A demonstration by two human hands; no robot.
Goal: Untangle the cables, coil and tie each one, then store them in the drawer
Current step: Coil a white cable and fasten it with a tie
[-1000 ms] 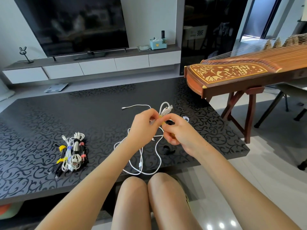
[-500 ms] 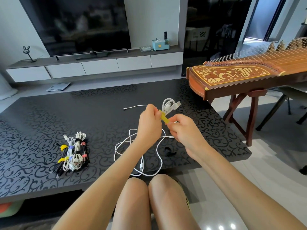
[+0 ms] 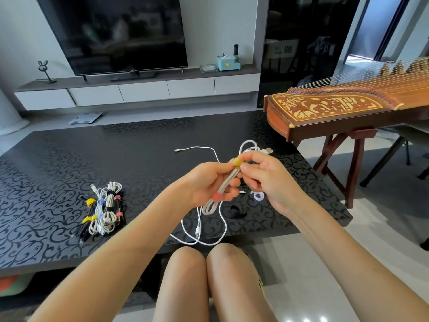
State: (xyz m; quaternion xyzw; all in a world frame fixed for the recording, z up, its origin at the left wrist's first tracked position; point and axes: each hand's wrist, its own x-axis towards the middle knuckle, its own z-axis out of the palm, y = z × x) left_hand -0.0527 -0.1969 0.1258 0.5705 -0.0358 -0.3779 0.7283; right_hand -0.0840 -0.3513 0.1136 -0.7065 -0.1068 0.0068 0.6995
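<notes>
I hold a coiled white cable above the black patterned table. My left hand grips the coil's middle. A red tie binds its lower end. My right hand pinches a yellow tie wrapped around the upper end. A loose white cable lies on the table under my hands, running to the front edge. A pile of tied cables with yellow, blue, red and black ties lies to the left.
A black tie and a white tie lie on the table below my right hand. A wooden zither on a stand borders the table's right side. A TV cabinet with drawers stands beyond. My knees sit at the front edge.
The coil has swung from mostly hidden between my hands to plainly visible, tilted, with the yellow tie now wrapped round it. Both hands shifted slightly.
</notes>
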